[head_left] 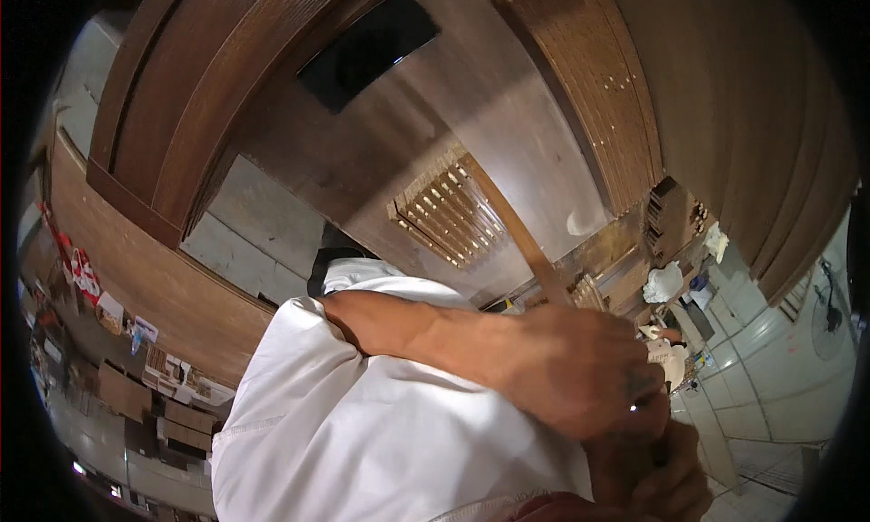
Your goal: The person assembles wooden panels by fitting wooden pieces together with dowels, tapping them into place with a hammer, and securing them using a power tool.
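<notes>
My left arm reaches across my body to the right, and my left hand [584, 372] is closed, slightly blurred, with a ring on one finger. A long, narrow brown wooden strip [507, 214] runs up and left from this hand. The strip's far end lies at the edge of a bundle of short wooden slats with pale ends [449, 214] on the brown tabletop [517, 114]. Just below the left hand, in shadow, is my right hand [671, 477] with curled fingers. Whatever it grips is hidden.
A black, flat, glossy rectangular device [367, 51] lies at the far side of the tabletop. Long, dark wooden boards [589, 87] are stacked to the right. Large wooden panels [208, 96] stand at the left. A fan [829, 314] is on the tiled floor at far right.
</notes>
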Demonstrator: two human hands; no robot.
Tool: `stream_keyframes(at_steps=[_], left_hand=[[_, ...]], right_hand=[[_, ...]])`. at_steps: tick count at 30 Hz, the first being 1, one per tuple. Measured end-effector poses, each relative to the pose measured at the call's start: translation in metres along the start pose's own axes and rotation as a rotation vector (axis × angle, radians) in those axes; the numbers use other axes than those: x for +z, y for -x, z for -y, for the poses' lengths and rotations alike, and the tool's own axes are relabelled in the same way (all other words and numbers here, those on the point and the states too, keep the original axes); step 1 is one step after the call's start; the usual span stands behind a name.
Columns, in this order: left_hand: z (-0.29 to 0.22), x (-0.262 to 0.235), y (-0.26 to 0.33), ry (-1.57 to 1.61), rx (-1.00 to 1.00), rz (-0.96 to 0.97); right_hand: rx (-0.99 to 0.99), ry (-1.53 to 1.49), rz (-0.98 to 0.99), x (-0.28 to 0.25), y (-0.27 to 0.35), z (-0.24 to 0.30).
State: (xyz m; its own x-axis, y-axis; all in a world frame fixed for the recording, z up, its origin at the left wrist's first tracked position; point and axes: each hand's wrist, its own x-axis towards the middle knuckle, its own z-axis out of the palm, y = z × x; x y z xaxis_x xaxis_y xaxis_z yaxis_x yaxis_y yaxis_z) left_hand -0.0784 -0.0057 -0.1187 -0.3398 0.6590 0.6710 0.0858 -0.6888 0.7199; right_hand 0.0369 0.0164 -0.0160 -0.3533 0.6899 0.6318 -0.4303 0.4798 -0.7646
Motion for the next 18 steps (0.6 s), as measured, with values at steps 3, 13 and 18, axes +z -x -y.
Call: stream_keyframes(at_steps=[3,13,18], left_hand=[[0.001,0.001,-0.002,0.035,-0.03,-0.021],[-0.008,-0.007,-0.004,0.155,-0.041,0.008],[0.003,-0.01,-0.001,-0.041,0.036,0.092]], right_hand=[[0.046,0.007,0.025,-0.005,-0.006,-0.009],[0.123,0.043,0.148,-0.002,-0.021,-0.004],[0.124,0.221,0.505,-0.035,-0.004,-0.017]])
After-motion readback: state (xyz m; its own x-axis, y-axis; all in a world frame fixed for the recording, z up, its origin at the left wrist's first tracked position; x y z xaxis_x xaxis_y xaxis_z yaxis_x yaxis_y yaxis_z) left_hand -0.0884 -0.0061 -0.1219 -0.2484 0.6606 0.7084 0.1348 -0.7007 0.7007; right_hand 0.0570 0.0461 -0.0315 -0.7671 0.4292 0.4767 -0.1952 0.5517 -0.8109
